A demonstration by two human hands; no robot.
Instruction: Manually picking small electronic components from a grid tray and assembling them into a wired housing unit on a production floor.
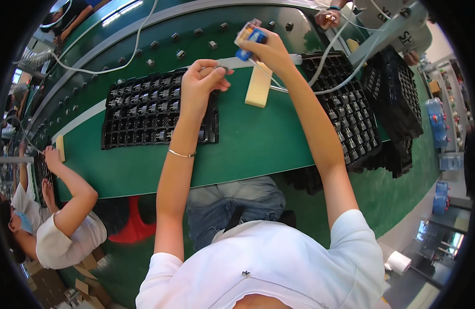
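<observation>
My left hand (pixel 199 85) is raised over the right part of a black compartment tray (pixel 145 126), with thumb and forefinger pinched on a small dark metal part (pixel 224 68). Small metal-and-black parts fill many of the tray's compartments. Higher and to the right, my right hand (pixel 271 50) is closed around a blue and clear plastic handheld device (pixel 253 37). A thin pale cable runs below it; I cannot tell whether it joins the device. Just beneath my right hand, a cream-yellow block (pixel 258 87) lies on the green table (pixel 237 149).
Beyond the table runs a green conveyor (pixel 188 33) carrying several small parts. Another filled black tray (pixel 351 118) lies right, beside stacked black trays (pixel 394 92). White cables (pixel 330 46) hang near a metal arm. A co-worker (pixel 67 226) sits left; another person's hand (pixel 327 19) is far right.
</observation>
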